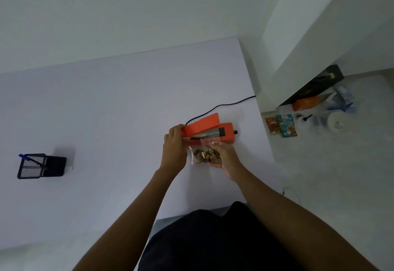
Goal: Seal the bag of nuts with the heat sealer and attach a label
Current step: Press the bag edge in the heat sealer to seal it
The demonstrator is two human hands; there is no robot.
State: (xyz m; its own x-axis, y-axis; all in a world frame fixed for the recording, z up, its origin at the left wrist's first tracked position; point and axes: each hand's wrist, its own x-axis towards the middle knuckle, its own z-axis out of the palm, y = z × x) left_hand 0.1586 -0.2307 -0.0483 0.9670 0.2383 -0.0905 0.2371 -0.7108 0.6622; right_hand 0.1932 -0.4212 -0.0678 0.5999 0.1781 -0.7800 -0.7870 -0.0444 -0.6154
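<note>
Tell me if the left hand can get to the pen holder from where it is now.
Probably yes, but not right away. The left hand grips the sealer's arm, so it must let go first. The pen holder stands far to the left, with bare table between them.

1. The heat sealer [210, 129] sits on the table [106, 110], near its right edge.
2. The bag of nuts [205, 153] lies just before the sealer, its top edge under the raised arm.
3. A pen holder [40, 165] stands far left on the table.
4. Packets [281, 125] lie on the floor to the right.
</note>
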